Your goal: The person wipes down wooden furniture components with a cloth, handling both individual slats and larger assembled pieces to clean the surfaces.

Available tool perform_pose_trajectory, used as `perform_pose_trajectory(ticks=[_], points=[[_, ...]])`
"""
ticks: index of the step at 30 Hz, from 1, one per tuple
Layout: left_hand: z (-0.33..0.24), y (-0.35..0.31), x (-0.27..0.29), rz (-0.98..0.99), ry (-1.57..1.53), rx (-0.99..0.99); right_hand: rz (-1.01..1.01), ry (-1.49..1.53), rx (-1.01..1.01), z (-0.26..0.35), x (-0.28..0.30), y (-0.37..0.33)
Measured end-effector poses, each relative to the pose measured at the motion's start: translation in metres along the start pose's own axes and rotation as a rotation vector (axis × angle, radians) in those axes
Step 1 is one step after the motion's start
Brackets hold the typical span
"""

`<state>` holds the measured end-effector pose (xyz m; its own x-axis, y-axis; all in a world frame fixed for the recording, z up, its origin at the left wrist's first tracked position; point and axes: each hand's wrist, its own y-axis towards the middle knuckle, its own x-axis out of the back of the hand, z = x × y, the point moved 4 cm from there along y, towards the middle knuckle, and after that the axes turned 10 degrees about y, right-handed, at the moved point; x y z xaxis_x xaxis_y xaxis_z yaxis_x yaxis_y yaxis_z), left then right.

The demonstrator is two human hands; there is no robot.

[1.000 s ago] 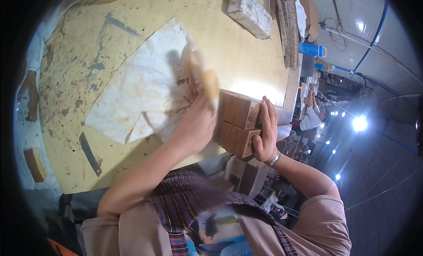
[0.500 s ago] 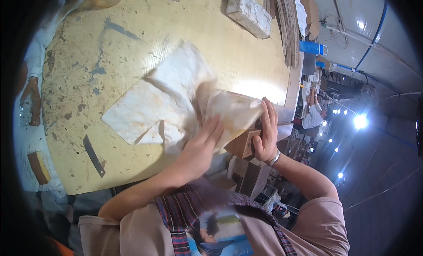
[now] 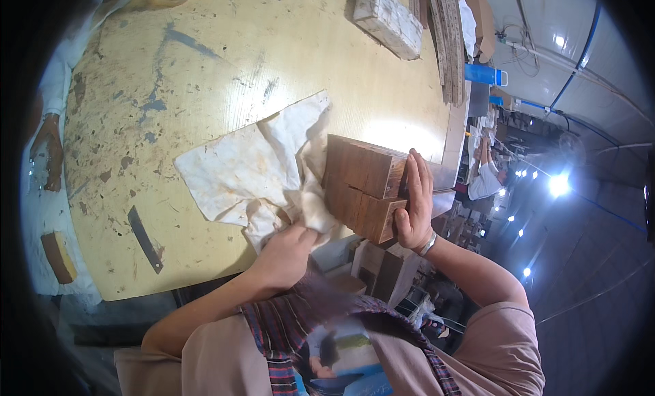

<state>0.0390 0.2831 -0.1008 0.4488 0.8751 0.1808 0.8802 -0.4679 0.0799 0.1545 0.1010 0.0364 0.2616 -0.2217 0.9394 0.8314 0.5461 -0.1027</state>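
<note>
My left hand (image 3: pixel 286 254) is closed on a bunched edge of a stained white cloth (image 3: pixel 235 174). The rest of the cloth spreads over the yellowish tabletop (image 3: pixel 205 75). Touching the cloth's right side are brown wooden blocks (image 3: pixel 358 167), two lying side by side with a dark gap between them, at the table's near right edge. My right hand (image 3: pixel 417 205) rests flat against their right end, fingers straight and thumb apart. Whether the two blocks are joined I cannot tell.
A flat dark metal strip (image 3: pixel 144 239) lies at the table's left. At the far right are a whitish block (image 3: pixel 387 22) and long wooden strips (image 3: pixel 447 48). A person's hand (image 3: pixel 48 150) shows at the left edge. More wooden pieces (image 3: pixel 392 273) stand below the near edge.
The cloth has come off the wooden blocks, moving left and toward me with my left hand, so their tops now show. My left hand has closed on it; my right hand has stayed put.
</note>
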Motion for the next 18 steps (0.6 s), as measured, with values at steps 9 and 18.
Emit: perform_pose_trajectory(ticks=[9, 18], points=[[-0.012, 0.001, -0.003, -0.298, 0.26, -0.139, 0.001, 0.008, 0.046, 0.004, 0.0, 0.003], [-0.025, 0.008, -0.025, -0.402, 0.304, -0.112, -0.023, 0.007, 0.052, -0.002, 0.0, -0.005]])
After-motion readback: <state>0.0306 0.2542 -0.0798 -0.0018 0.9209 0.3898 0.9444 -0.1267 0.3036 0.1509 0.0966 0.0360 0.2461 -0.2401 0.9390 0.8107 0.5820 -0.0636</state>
